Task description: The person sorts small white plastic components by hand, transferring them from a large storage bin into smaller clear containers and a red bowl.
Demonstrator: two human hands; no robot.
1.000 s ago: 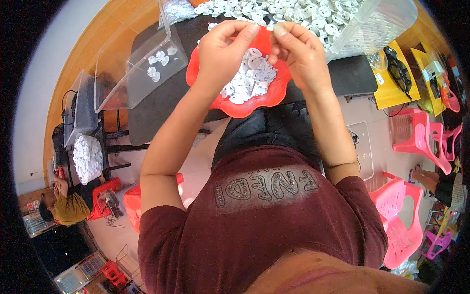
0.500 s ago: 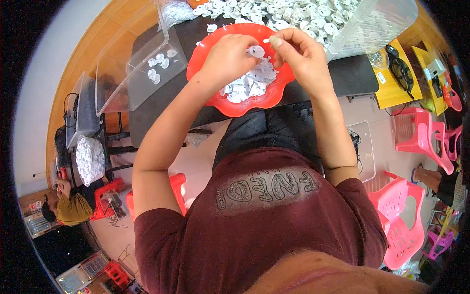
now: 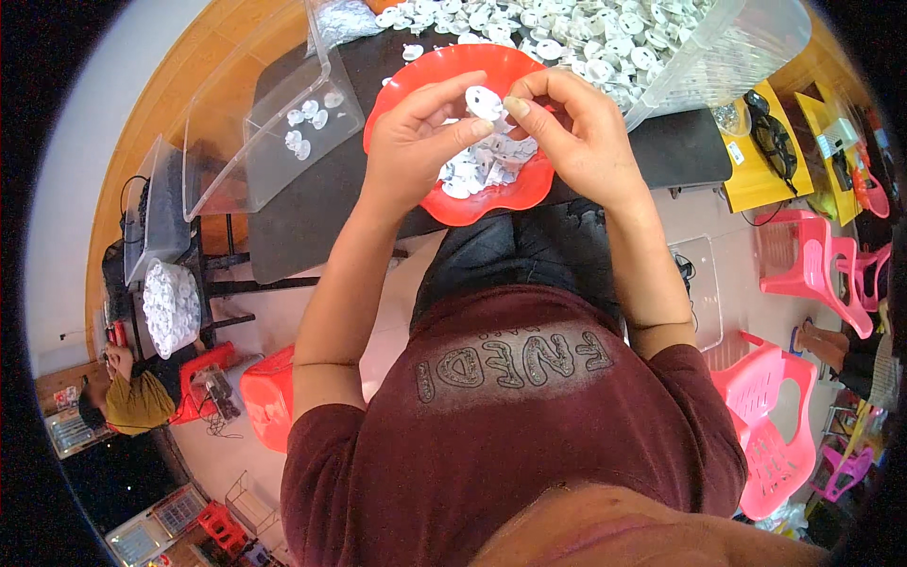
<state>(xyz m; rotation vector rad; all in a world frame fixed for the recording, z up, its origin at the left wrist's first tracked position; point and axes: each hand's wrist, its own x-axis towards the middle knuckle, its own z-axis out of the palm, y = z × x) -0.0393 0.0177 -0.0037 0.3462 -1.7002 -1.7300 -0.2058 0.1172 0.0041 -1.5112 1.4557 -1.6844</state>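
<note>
A small white round plastic part (image 3: 484,101) with dark holes is pinched between the thumb and fingers of my left hand (image 3: 416,142). Close beside it, my right hand (image 3: 578,132) has its thumb and forefinger pressed together at the part's right edge. Whatever the right fingertips grip is too small to make out. Both hands are over a red scalloped bowl (image 3: 515,194), and a heap of small white pieces (image 3: 491,163) lies in it. The bowl rests at the near edge of a dark table (image 3: 312,222).
A big pile of white round parts (image 3: 605,38) covers the far table, against a clear bin (image 3: 727,57) on the right. A clear tub (image 3: 255,142) at left holds several parts. Pink chairs (image 3: 770,416) stand at right; a person (image 3: 137,402) sits far left.
My left hand has turned and opened its palm side, bringing the white part upright toward the right hand. The right fingers have moved slightly left, up to the part.
</note>
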